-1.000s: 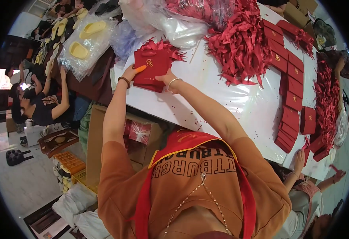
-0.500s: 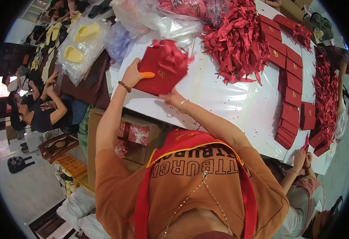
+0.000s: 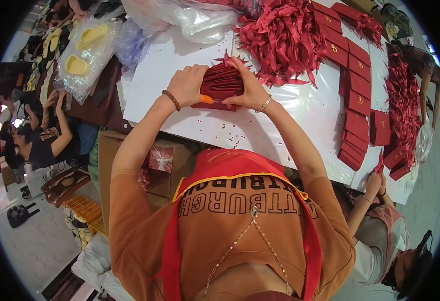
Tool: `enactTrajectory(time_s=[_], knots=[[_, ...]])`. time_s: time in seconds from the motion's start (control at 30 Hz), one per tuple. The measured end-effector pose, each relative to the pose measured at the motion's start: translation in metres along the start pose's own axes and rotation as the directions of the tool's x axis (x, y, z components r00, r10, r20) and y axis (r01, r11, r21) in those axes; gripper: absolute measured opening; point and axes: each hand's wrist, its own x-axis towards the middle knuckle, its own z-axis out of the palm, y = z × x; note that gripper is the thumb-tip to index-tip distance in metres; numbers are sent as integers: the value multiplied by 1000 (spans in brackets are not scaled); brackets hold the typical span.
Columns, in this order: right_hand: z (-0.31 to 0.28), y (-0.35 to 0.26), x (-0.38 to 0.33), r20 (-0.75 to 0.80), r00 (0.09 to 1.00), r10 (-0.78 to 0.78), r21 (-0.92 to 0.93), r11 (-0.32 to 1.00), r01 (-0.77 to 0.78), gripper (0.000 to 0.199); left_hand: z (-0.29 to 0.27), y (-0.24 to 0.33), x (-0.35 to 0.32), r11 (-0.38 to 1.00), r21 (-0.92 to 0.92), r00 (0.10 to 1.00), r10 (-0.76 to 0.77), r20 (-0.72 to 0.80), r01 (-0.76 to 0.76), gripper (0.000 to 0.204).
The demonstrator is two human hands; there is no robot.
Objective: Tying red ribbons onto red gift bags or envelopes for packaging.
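A stack of flat red gift bags (image 3: 222, 80) with red ribbons stands on edge on the white table (image 3: 155, 75), its several layered edges facing up. My left hand (image 3: 187, 85) is closed on the stack's left end, with an orange finger cover (image 3: 206, 99) on the thumb. On the opposite end, my right hand (image 3: 252, 88) presses in with its thumb and fingers. The stack's lower side rests on or close to the tabletop; I cannot tell which.
A heap of loose red ribbons (image 3: 285, 40) lies beyond my right hand. Overlapping red bags (image 3: 358, 103) form a row at the right, with more ribbons (image 3: 403, 105) behind. Clear plastic wrap (image 3: 200, 22) is at the back. A co-worker's hands (image 3: 375, 184) are at lower right; a cardboard box (image 3: 110, 150) stands below the table edge.
The stack has turned from its flat gold-marked face to its layered edges. My right hand has moved up from beneath and now grips the right end. The left hand shifted right.
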Motion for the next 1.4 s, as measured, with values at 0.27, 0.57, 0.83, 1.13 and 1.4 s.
enactTrajectory(time_s=[0.27,0.57,0.83,1.13,1.4], knots=[[9,-3,-2,40,993,108,123,986,-112,83,-6,-36,-23,575,-818,999,42,20,-8,104],[9,-1,-3,85,979,187,129,972,-197,86,70,-39,-65,307,-913,941,-119,-317,-269,122],[30,7,6,-37,979,199,573,807,-142,91,81,-21,-43,303,-922,910,-258,-325,-243,114],[23,17,22,-94,958,269,360,907,-219,53,81,-16,-34,355,-885,873,-272,-405,-300,118],[23,10,29,176,849,497,912,243,-331,37,87,-13,-22,329,-915,834,-416,-364,-235,117]])
